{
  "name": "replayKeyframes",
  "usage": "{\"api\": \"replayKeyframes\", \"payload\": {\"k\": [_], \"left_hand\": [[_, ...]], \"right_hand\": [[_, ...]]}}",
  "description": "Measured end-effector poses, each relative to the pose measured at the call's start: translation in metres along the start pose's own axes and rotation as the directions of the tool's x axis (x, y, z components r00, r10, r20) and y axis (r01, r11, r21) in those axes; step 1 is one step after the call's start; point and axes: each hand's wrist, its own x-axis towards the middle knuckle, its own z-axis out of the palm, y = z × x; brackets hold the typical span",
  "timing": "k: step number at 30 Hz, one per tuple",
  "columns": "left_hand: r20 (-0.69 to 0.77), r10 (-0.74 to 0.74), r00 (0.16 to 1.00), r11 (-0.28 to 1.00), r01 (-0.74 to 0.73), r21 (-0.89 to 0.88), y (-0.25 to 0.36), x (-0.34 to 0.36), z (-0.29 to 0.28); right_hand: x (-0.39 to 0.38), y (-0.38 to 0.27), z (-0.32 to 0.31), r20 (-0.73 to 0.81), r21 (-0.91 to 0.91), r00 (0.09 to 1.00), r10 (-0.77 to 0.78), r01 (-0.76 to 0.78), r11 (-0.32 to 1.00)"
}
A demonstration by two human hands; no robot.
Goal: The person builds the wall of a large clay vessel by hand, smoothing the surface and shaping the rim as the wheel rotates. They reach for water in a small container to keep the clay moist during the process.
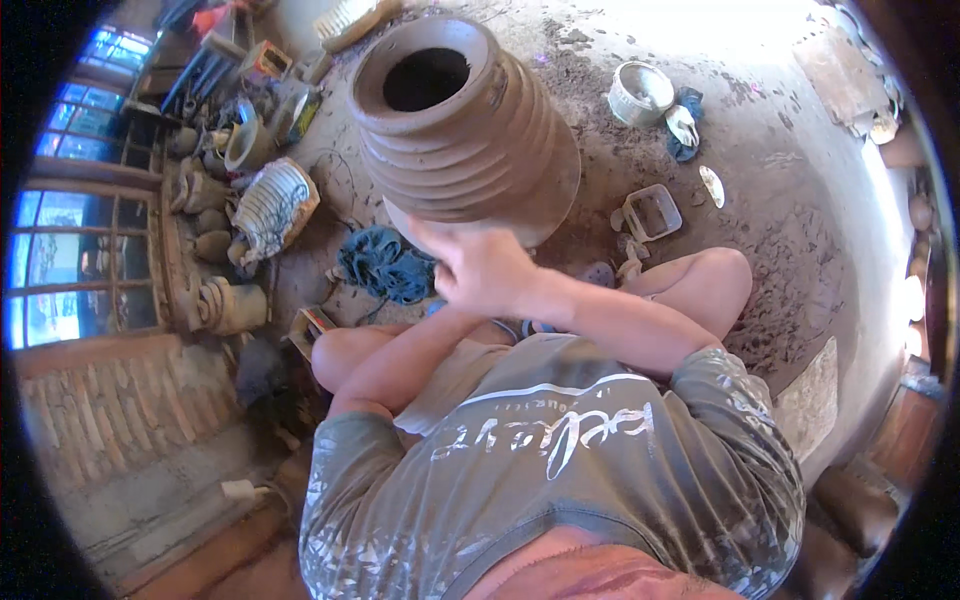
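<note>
In front of me stands a large, wet-looking brown clay pot [470, 160] with rounded ridges round its wall and a wide, dark mouth. A pale round base [553, 222] shows beneath it. My right hand [490, 270] is by the near lower side of the pot, one finger stretched toward it. Whether that fingertip touches the clay I cannot tell; nothing shows in this hand. My left forearm [405, 360] crosses beneath the right one, and the left hand is mostly hidden behind the right. A crumpled blue cloth [385, 263] lies left of my hands.
Right of the pot are a whitish bucket [640, 95], a blue cloth [688, 120] and a clear plastic tub [652, 213]. Clay scraps [800, 240] litter the floor. Left are a ridged pale piece [275, 208], several small pots [210, 225] and a window [75, 250].
</note>
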Motion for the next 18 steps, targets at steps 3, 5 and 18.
{"api": "replayKeyframes", "payload": {"k": [3, 5, 18], "left_hand": [[-0.043, -0.031, 0.999, 0.999, 0.032, 0.02, -0.011, -0.016, -0.004], [-0.062, -0.051, 0.997, 0.999, 0.051, 0.008, -0.017, -0.021, -0.015], [0.648, 0.293, 0.703, 0.307, 0.572, -0.76, 0.054, -0.035, -0.046]], "right_hand": [[-0.016, 0.007, 0.0, -0.019, 0.068, 0.998, -0.053, 0.054, 0.996], [-0.038, 0.032, -0.01, -0.06, 0.059, 0.997, -0.049, 0.052, 0.997], [-0.181, 0.106, -0.077, 0.082, 0.075, 0.994, 0.072, -0.078, 0.994]]}}
